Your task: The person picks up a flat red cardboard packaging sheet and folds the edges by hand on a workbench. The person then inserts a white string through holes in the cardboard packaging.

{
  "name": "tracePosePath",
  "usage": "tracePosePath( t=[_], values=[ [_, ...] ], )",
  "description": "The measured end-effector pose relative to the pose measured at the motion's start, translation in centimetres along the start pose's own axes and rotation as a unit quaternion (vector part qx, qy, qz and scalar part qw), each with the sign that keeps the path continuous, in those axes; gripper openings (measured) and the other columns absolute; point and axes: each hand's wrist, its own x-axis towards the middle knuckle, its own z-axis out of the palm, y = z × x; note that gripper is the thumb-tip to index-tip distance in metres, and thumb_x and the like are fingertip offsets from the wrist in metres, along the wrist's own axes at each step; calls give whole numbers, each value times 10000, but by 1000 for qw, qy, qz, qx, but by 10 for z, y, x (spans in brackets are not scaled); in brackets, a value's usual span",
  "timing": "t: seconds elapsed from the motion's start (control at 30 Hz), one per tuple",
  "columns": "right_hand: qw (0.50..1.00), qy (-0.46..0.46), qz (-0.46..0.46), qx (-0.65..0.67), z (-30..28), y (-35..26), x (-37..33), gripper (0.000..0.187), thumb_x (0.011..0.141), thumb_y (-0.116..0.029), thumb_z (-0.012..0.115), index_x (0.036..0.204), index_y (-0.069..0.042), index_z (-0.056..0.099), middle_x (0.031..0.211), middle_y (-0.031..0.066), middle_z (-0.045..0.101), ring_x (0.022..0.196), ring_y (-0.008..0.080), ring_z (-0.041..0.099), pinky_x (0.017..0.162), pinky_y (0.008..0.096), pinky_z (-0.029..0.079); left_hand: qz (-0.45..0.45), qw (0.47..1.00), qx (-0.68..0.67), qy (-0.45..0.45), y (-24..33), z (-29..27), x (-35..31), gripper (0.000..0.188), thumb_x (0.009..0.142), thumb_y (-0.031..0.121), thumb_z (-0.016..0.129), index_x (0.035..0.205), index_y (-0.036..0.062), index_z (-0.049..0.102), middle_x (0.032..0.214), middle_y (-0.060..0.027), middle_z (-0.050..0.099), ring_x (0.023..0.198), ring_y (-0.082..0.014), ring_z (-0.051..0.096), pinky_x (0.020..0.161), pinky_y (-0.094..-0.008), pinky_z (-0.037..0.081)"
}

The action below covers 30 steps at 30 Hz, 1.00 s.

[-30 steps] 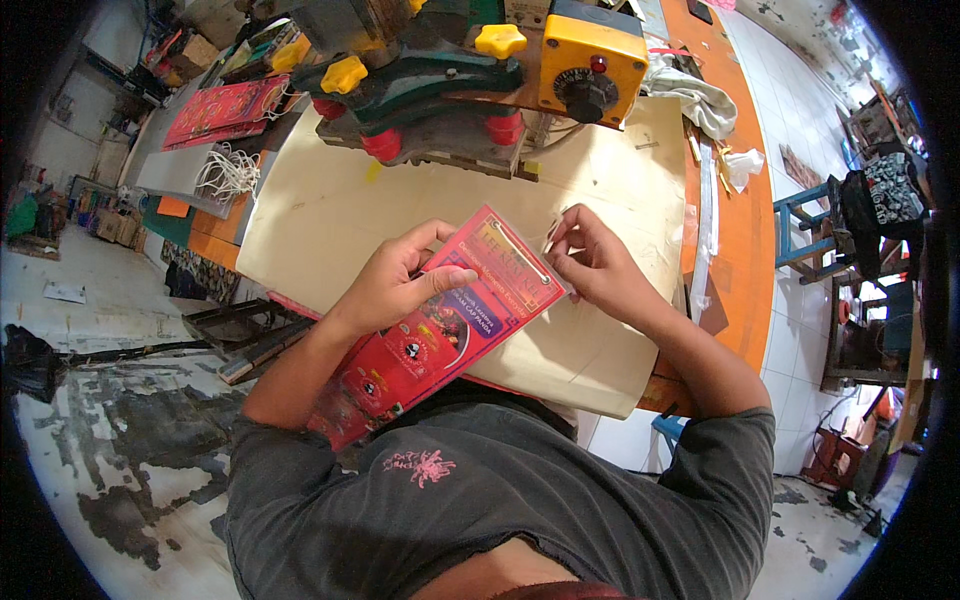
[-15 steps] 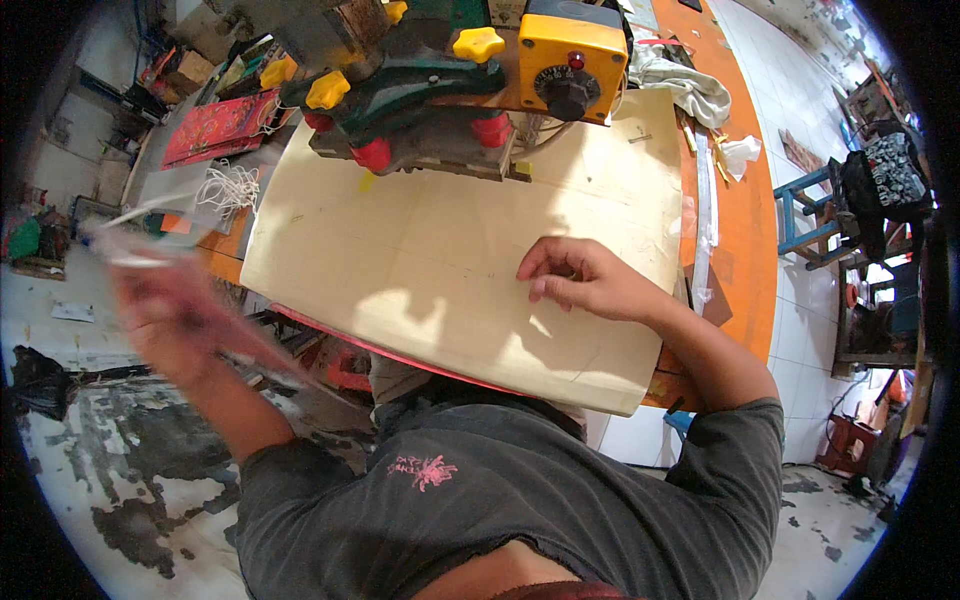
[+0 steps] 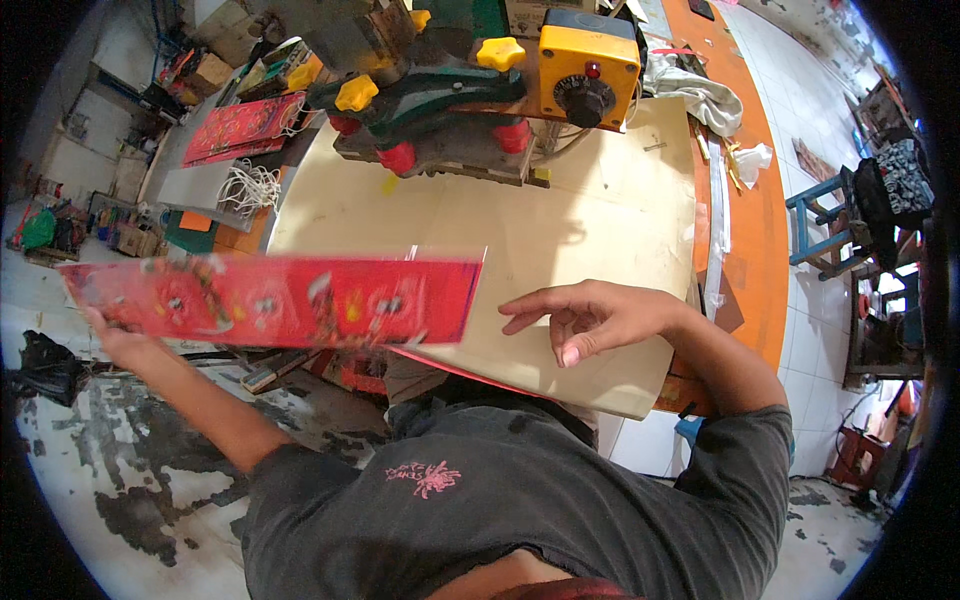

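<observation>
My left hand (image 3: 122, 342) grips the left end of a flat red paper bag (image 3: 290, 302) printed with a colourful pattern. Blurred by motion, the bag stretches sideways across the left part of the cream-covered work surface (image 3: 560, 220). Most of my left fingers are hidden behind it. My right hand (image 3: 595, 315) hovers over the surface near its front edge, to the right of the bag's end and apart from it. Its fingers are spread and hold nothing. Beyond both hands stands a dark green press machine (image 3: 440, 85) with yellow star knobs and red feet.
A yellow control box (image 3: 587, 70) with a black dial sits on the machine. At far left lie stacked red bags (image 3: 240, 130) and white cords (image 3: 250, 188). On the right are a grey cloth (image 3: 700, 95), a metal strip (image 3: 716, 230) and a blue stool (image 3: 825, 225).
The red bag, a blur beside my left hand before, has swung rightward over the work surface. My left hand has moved slightly left and down. My right hand has lowered and its fingers have spread.
</observation>
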Motion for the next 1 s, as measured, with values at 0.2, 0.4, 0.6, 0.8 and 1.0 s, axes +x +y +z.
tracePosePath(
  t=[0.2, 0.4, 0.6, 0.8, 1.0],
  values=[
    [995, 52, -34, 81, 7, 5, 0, 840, 968, -323, 853, 1622, -9, 430, 1373, 122, 706, 914, 124, 659, 814, 305, 548, -52, 997, -59, 18, -110, -36, -46, 602, 1082, 366, 634, 1543, -9, 537, 1535, -172, 593, 1353, -365, 623, 1152, -556, 511],
    [989, 105, 0, 101, 4, 3, 0, 394, 1039, -284, 776, 1271, 21, 681, 1028, 62, 742, 815, 95, 663, 653, 273, 531, -116, 988, -23, 95, -129, -52, -113, 510, 1071, 265, 687, 1431, -86, 601, 1356, -190, 694, 1174, -324, 732, 985, -498, 633],
    [981, 151, 9, 119, 0, 8, 0, 257, 1050, -275, 764, 1095, -30, 698, 817, 12, 707, 645, 77, 675, 522, 238, 462, -142, 986, -21, 83, -155, -86, -113, 437, 1065, 252, 690, 1362, -66, 644, 1290, -170, 723, 1106, -309, 748, 949, -488, 638],
    [979, 182, -1, 94, -6, 12, 0, 241, 1075, -277, 728, 1079, -41, 678, 798, 10, 707, 638, 71, 680, 524, 234, 466, -177, 983, -3, 58, -180, -110, -115, 410, 1063, 231, 661, 1358, -53, 640, 1291, -168, 723, 1111, -318, 745, 914, -490, 639],
    [975, 199, -3, 100, -6, 5, -1, 245, 1094, -286, 699, 1019, -56, 659, 745, -23, 629, 592, 60, 587, 522, 240, 380, -232, 972, -14, 18, -191, -146, -101, 435, 1038, 153, 639, 1409, -69, 590, 1359, -191, 690, 1157, -336, 721, 970, -513, 619]
  ],
)
